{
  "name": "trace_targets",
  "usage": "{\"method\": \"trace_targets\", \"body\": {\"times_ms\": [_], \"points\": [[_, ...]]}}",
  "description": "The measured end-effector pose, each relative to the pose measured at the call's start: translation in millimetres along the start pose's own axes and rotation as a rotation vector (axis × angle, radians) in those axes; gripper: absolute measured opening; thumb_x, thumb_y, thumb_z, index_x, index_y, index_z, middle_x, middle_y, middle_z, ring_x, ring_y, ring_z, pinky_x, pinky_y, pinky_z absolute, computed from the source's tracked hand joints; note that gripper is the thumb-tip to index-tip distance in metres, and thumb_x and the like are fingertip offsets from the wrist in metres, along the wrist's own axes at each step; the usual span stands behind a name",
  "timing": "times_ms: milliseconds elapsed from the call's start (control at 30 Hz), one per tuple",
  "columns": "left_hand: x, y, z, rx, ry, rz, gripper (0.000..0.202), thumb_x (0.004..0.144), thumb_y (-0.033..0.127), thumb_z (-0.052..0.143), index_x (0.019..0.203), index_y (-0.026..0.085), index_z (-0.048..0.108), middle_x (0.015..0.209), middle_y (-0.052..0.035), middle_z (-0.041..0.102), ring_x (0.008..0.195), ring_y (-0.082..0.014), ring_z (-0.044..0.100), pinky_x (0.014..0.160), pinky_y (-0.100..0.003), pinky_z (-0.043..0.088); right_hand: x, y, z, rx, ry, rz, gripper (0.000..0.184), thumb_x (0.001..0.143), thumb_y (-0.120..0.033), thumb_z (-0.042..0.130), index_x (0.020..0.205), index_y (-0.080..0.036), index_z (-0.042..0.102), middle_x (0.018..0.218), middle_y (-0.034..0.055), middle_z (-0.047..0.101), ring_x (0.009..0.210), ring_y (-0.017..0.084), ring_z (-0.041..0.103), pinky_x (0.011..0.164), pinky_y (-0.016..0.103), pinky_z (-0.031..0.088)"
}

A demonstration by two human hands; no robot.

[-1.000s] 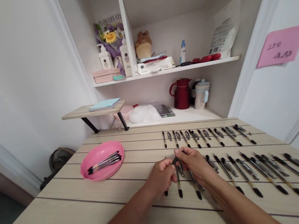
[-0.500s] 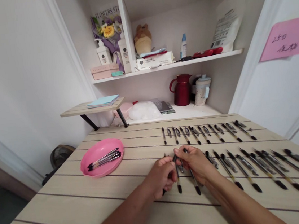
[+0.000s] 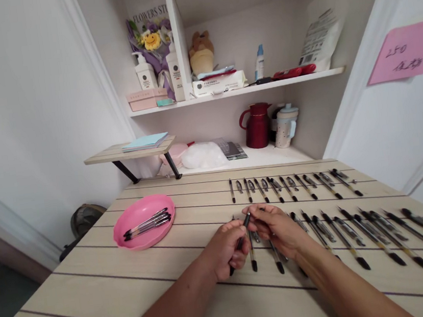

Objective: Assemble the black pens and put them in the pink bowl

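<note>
My left hand (image 3: 226,246) is wrapped round a black pen (image 3: 240,241), its front end slanting up to the right and its dark end poking out below the fist. At that front end, my right hand (image 3: 276,227) has thumb and fingertips pinched together; whatever small piece is between them is hidden. Beneath the hands lie a pen barrel (image 3: 253,258) with a black end and another pen barrel (image 3: 278,261), partly covered by my right hand. To the right runs a row of similar barrels (image 3: 345,240) alternating with shorter clear-and-black pen pieces (image 3: 349,231).
A second row of pen parts (image 3: 284,189) lies farther back. At the left, a pink tray (image 3: 143,204) holds several pens (image 3: 148,224). Behind stand a small wooden riser (image 3: 111,154), a red jug (image 3: 257,127) and a pale cup (image 3: 286,127), below a loaded shelf (image 3: 290,81).
The pen in my left hand has tilted, and its front end now shows between the hands. My right hand has shifted slightly, fingertips still close to that end.
</note>
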State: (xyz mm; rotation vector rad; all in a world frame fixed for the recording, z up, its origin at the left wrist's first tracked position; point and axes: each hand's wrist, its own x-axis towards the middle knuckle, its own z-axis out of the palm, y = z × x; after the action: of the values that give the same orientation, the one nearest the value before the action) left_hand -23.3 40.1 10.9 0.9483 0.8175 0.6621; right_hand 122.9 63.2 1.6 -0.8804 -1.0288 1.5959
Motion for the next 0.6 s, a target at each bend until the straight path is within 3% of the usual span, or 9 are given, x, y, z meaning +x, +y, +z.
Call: {"method": "trace_targets", "body": {"times_ms": [133,300,433,600], "points": [[0.2,-0.6,-1.8,0.01,-0.003,0.005,0.022,0.074,0.033,0.049,0.091,0.019,0.05,0.05,0.0082,0.043,0.031,-0.0011,0.018,0.035,-0.016,0.009,-1.0,-2.2,0.2,-0.046,0.052,0.027,0.034,0.067,-0.048,0.065,0.063,-0.017,0.051,0.045,-0.0019,0.053,0.033,0.003,0.026,0.034,0.019,0.015],[0.9,-2.6,-2.3,0.012,-0.008,0.001,0.023,0.074,0.033,0.05,0.091,0.019,0.05,0.05,0.0082,0.042,0.032,-0.0009,0.019,0.035,-0.016,0.009,-0.9,-2.2,-0.2,-0.044,0.006,0.017,0.034,0.065,-0.049,0.066,0.069,-0.017,0.054,0.046,-0.0011,0.055,0.032,0.003,0.026,0.034,0.018,0.017],[0.8,-3.5,-1.8,0.02,-0.001,0.009,0.02,0.076,0.033,0.047,0.09,0.019,0.05,0.049,0.0076,0.042,0.031,-0.0016,0.017,0.035,-0.017,0.009,0.2,-0.5,-1.5,-0.084,0.064,0.019,0.035,0.066,-0.048,0.065,0.062,-0.017,0.05,0.044,-0.0012,0.054,0.032,0.003,0.027,0.034,0.018,0.016],[1.2,-3.5,-2.5,0.0,-0.004,-0.003,0.018,0.075,0.031,0.048,0.089,0.02,0.05,0.05,0.0079,0.042,0.032,-0.0014,0.017,0.035,-0.017,0.008,0.9,-0.2,-2.5,-0.038,0.026,0.01,0.035,0.063,-0.046,0.069,0.076,-0.015,0.058,0.043,-0.0018,0.054,0.033,0.004,0.03,0.035,0.018,0.017]]}}
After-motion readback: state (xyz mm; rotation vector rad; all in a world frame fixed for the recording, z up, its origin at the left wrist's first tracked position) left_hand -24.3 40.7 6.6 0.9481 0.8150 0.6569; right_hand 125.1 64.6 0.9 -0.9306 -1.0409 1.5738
